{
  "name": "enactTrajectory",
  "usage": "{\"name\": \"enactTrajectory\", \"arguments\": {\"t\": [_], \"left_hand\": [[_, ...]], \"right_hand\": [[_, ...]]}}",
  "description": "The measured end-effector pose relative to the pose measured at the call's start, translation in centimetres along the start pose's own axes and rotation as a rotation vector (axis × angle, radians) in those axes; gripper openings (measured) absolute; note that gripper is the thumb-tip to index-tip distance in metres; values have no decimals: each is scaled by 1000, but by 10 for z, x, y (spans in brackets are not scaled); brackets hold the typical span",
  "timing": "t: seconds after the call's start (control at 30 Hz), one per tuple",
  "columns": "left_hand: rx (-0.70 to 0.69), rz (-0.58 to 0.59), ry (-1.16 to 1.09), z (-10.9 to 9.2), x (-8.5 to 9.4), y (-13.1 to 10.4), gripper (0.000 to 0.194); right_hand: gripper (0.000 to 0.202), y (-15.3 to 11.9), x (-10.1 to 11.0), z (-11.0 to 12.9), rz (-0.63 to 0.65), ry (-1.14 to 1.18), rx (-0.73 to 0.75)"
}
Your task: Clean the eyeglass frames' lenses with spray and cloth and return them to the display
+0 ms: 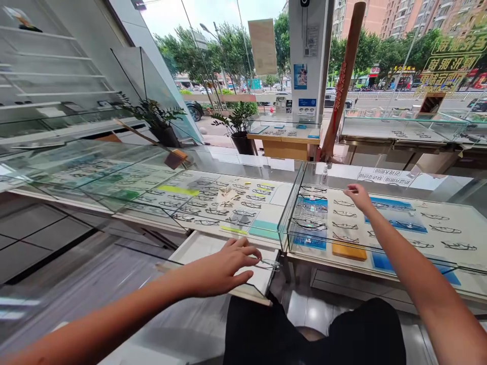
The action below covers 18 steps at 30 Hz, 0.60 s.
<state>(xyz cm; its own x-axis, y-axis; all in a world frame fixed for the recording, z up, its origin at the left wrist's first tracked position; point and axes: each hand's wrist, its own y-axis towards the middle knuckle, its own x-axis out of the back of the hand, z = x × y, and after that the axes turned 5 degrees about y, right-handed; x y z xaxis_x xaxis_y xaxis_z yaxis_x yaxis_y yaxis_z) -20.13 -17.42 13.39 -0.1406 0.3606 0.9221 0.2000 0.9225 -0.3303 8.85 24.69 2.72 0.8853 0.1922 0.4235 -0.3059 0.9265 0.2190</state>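
Observation:
My left hand (pixel 232 266) is over a pulled-out white drawer (pixel 200 247) below the glass counter. A pair of thin-rimmed eyeglasses (pixel 270 264) is at its fingertips, near the drawer's right side. The index finger meets the frame, while the thumb sits lower and a little apart. Farther right, my right hand (pixel 357 196) reaches over the right display case (pixel 388 238), fingers curled toward the thumb. Whatever may be between those fingers is too small to make out. Rows of eyeglasses (pixel 344 225) lie beneath it.
The left display case (pixel 144 170) holds many eyeglasses, yellow strips and a teal sheet (pixel 264 229). An orange-brown block (pixel 349 250) lies at the right case's front. A wooden post (pixel 344 76), potted plants (pixel 239 124) and another counter (pixel 285 134) are beyond. My knees (pixel 262 329) are below.

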Motion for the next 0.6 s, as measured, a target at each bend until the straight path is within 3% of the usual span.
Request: {"name": "enactTrajectory", "arguments": {"t": [0.2,0.33,0.47,0.6], "left_hand": [[53,-222,128,2,25,-20,45],[87,-315,176,6,44,-13,48],[116,-371,189,12,61,20,51],[109,-410,215,23,71,81,55]], "right_hand": [[77,73,-71,25,19,58,24],[51,94,-103,35,8,58,47],[25,91,-95,29,-10,48,64],[25,75,-49,10,-42,43,68]]}}
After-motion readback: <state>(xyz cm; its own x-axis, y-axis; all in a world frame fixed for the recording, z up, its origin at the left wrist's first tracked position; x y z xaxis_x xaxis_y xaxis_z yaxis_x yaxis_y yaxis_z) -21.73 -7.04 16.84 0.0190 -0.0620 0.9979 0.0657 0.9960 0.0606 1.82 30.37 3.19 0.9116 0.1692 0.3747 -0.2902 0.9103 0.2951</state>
